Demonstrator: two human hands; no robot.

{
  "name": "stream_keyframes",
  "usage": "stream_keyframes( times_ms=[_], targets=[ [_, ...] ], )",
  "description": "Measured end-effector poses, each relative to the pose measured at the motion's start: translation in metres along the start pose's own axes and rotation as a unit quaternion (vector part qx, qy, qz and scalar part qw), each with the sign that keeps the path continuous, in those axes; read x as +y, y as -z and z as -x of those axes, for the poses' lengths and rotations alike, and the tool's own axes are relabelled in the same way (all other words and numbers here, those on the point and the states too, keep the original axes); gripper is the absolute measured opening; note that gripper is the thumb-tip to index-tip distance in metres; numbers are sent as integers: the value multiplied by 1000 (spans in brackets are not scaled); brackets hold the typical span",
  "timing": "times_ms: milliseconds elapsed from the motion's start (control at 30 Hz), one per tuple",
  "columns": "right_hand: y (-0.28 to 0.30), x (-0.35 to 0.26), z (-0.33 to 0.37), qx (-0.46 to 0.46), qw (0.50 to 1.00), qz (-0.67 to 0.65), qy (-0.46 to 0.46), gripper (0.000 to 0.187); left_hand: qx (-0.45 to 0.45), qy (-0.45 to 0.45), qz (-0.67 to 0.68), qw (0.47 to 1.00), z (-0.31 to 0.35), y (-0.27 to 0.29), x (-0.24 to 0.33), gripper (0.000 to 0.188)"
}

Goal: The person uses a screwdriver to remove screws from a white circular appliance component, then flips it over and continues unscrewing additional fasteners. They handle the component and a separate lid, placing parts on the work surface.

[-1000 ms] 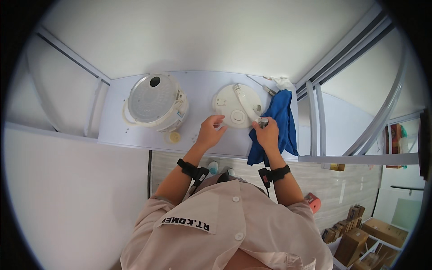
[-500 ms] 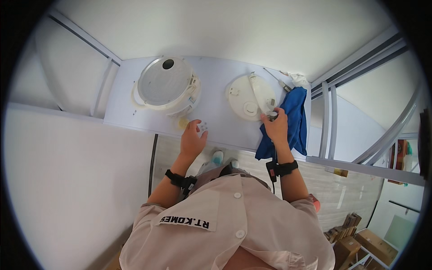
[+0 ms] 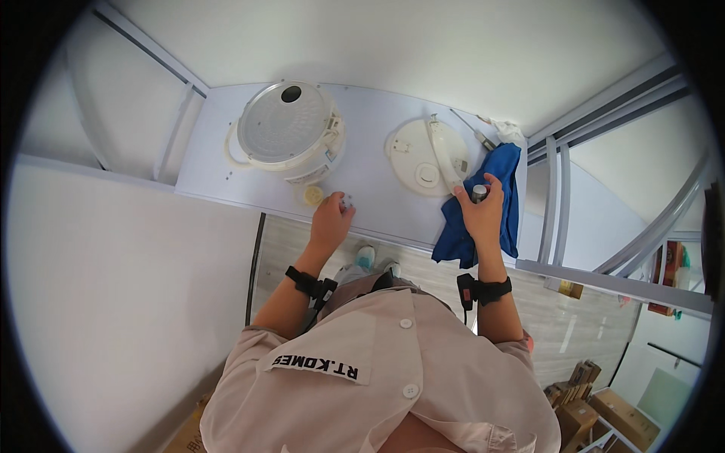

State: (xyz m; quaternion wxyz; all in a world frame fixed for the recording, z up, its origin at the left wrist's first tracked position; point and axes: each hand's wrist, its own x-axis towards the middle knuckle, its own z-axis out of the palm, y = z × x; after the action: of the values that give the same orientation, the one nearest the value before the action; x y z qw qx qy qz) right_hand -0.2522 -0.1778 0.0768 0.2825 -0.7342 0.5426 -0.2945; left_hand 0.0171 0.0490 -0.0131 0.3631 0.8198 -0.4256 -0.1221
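Observation:
My left hand (image 3: 331, 225) is low over the front of the table, its fingers drawn together at a cluster of small parts (image 3: 347, 202). Whether a part is between the fingertips is hidden. Just beside it stands a small yellowish round dish (image 3: 313, 196). My right hand (image 3: 484, 214) holds a small dark cylinder with a silvery top (image 3: 479, 193) between thumb and fingers, above a blue cloth (image 3: 504, 175). To the left of that hand lies a round cream plastic cover (image 3: 411, 167), with a curved strip (image 3: 441, 151) across it.
A white rice cooker (image 3: 283, 132) with a metal inner lid and side handle stands at the table's left. A screwdriver (image 3: 484, 140) and crumpled white wrapping (image 3: 507, 133) are at the far right corner. Metal frame rails (image 3: 555, 196) border the right side.
My right hand has moved right with the small cylinder, away from the cream cover. My left fingers have closed in on the small parts. The view has shifted slightly.

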Motion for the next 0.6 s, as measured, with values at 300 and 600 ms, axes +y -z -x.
stream_keyframes(
  times_ms=[300, 600],
  targets=[
    [10, 1, 15, -55, 996, -73, 15, 60, -8, -10, 18, 1000, -29, -16, 1, 17],
    [-7, -15, 42, -220, 968, -119, 33, 36, -66, -9, -11, 998, -38, -33, 27, 17]
  ],
)
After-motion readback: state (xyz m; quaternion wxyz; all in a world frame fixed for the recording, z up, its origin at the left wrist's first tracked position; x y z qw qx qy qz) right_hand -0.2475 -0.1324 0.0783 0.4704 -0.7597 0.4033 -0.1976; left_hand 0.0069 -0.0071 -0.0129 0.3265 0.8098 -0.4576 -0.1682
